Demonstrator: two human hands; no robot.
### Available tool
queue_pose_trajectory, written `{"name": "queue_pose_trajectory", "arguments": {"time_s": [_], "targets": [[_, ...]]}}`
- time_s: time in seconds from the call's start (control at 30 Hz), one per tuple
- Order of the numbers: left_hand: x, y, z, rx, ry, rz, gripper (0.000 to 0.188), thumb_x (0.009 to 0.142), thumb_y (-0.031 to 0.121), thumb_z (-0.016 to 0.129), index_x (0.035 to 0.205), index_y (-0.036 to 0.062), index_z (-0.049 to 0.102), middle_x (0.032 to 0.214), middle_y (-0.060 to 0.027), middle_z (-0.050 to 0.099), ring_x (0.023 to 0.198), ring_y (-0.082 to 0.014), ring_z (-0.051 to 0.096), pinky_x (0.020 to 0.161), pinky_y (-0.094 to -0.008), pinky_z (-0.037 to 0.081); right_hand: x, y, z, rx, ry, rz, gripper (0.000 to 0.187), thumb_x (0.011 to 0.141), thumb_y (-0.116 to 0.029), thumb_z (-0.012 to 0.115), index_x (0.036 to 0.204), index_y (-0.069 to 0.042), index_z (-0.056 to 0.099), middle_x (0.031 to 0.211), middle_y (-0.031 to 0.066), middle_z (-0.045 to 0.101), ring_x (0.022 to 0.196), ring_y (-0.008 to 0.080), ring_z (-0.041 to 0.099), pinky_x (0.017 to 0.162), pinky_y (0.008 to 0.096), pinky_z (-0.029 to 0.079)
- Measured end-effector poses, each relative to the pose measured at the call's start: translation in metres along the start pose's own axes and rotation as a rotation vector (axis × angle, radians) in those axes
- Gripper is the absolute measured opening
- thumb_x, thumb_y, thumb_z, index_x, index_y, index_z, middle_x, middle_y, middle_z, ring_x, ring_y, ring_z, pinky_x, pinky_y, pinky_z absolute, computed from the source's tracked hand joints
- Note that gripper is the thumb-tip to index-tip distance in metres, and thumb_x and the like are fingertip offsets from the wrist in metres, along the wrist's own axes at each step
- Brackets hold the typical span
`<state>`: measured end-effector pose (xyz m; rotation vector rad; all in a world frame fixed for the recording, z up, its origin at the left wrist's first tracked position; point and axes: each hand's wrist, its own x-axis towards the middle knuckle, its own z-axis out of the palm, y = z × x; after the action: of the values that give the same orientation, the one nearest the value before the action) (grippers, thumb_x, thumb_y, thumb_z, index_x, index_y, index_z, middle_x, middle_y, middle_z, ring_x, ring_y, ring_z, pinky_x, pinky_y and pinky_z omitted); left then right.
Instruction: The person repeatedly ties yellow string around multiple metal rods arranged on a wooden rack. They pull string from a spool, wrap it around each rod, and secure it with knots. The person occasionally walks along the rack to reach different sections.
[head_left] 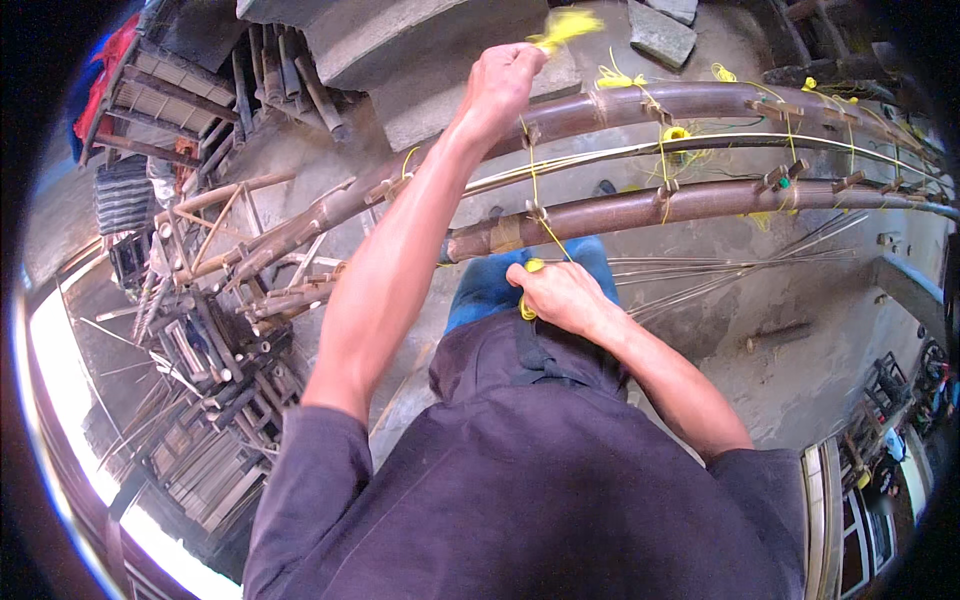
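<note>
Yellow cord [556,241], its coil gathered beneath the right hand, slants far and left in a taut line to a peg on the near pole [680,203]. The right hand [565,297] pinches the coil between thumb and curled fingers, in front of the person's waist. The left hand [503,85], raised beyond the far pole [585,118], is closed on a yellow bundle [568,27], blurred at its loose end. Both poles are brown, gently curved and set with short pegs; between them lie long pale strips [610,155], while further yellow strands [533,170] cross from one pole to the other. To the right, thin rods [740,268] lie on the concrete floor [690,370]. To the left is a heap of bamboo pieces [215,350]; at the far side, a grey stone slab [662,38].
</note>
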<state>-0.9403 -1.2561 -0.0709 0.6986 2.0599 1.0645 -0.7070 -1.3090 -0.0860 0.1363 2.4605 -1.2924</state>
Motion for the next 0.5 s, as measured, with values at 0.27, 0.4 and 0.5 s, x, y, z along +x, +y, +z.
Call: {"name": "queue_pose_trajectory", "arguments": {"time_s": [0.27,0.4,0.5], "targets": [[0.002,-0.038,-0.098,0.063,-0.180,0.111,0.048,0.094,0.046,0.044,0.093,0.0034,0.066,0.087,-0.0090,0.067,0.085,-0.0172,0.064,0.077,-0.0312,0.050,-0.050,-0.043,0.000,0.215,0.105,-0.094,0.071,0.070,-0.007,0.067,0.137,-0.011,0.044,0.102,0.0106,0.060,0.098,0.0277,0.057,0.091,0.0358,0.045],[-0.101,-0.041,-0.164,-0.239,-0.477,-0.004,0.045,0.096,0.042,0.047,0.097,0.0022,0.066,0.092,-0.0076,0.068,0.086,-0.0166,0.065,0.079,-0.0299,0.051,0.029,-0.064,0.084,1.645,0.388,0.442,0.086,0.089,-0.022,0.060,0.147,-0.006,-0.002,0.085,0.0064,0.058,0.059,0.0118,0.054,0.050,0.0242,0.044],[-0.152,-0.048,-0.156,0.388,-0.262,0.214,0.036,0.092,0.033,0.052,0.104,0.0012,0.065,0.096,-0.0168,0.068,0.089,-0.0293,0.066,0.081,-0.0354,0.051,0.085,-0.048,0.136,1.135,0.372,0.713,0.030,0.087,-0.015,0.060,0.111,0.002,0.060,0.076,0.0023,0.059,0.069,0.0149,0.057,0.062,0.0332,0.047]]}}
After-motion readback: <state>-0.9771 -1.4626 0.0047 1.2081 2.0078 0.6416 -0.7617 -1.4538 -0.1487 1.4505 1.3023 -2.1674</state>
